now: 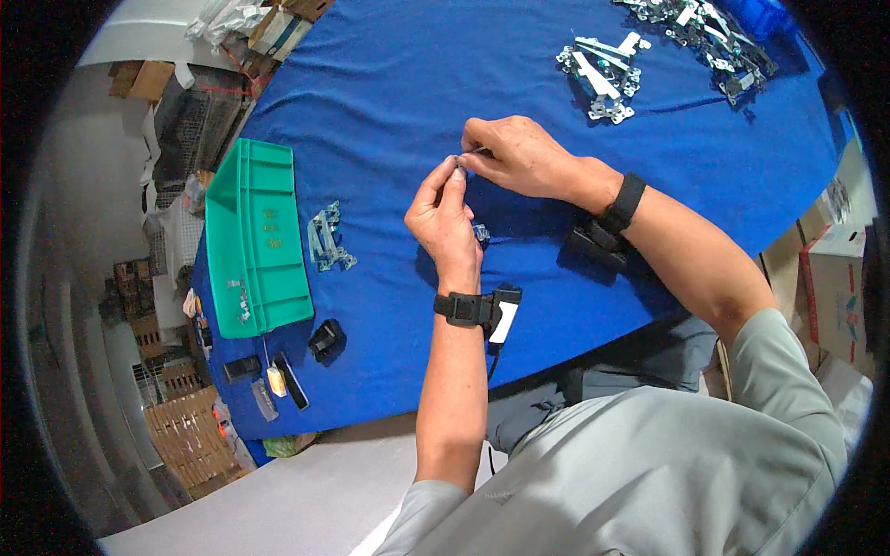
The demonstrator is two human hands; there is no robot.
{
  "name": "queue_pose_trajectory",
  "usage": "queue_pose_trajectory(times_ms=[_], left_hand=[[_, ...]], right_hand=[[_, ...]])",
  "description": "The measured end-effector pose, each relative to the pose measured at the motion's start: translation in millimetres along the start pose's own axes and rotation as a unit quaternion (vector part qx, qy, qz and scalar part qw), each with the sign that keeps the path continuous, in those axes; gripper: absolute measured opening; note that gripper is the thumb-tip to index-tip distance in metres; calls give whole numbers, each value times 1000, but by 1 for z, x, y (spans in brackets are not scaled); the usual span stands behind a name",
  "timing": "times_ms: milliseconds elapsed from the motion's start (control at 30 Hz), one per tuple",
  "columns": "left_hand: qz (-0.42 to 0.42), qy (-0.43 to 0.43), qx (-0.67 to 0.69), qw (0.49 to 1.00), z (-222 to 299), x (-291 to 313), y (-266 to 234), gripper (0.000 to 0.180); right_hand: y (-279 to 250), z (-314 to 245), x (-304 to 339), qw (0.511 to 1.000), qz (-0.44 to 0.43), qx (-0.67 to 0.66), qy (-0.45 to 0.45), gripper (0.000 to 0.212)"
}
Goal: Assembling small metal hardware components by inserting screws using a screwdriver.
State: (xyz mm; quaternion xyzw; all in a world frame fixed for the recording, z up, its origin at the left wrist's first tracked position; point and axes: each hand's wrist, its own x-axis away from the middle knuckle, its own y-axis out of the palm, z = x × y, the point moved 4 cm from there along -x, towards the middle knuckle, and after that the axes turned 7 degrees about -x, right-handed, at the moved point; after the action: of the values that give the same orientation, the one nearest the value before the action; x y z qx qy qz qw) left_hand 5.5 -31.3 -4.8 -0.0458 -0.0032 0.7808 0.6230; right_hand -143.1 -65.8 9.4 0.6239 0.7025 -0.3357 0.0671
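Note:
My left hand [443, 222] and my right hand [524, 157] meet fingertip to fingertip above the blue cloth. Both are closed in a pinch on a small grey piece [458, 164], mostly covered by the fingers, so its kind does not show. Beside the left palm, a shiny metal bit [480, 234] sticks out; whether the hand holds it or it lies on the cloth, I cannot tell. Left of my hands lie several silvery linkage-like metal brackets [326, 239]. Next to them stands a green plastic tray [304, 278] with a few small metal parts in it.
Heaps of metal brackets [601, 79] lie on the blue cloth [389, 102] at the far right, near a blue bin [756, 17]. At the near left are a black object [326, 341] and several small tools [290, 380]. A cardboard box [837, 287] stands beyond the right edge.

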Motion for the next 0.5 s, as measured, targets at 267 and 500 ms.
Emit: queue_pose_trajectory(times_ms=[267, 500], left_hand=[[1, -1, -5, 1000, 2, -1, -2, 22], [5, -3, 2, 1000, 1, 0, -4, 23]], right_hand=[[0, 0, -2, 998, -47, 40, 25, 25], [-2, -3, -4, 998, -54, 1, 36, 25]])
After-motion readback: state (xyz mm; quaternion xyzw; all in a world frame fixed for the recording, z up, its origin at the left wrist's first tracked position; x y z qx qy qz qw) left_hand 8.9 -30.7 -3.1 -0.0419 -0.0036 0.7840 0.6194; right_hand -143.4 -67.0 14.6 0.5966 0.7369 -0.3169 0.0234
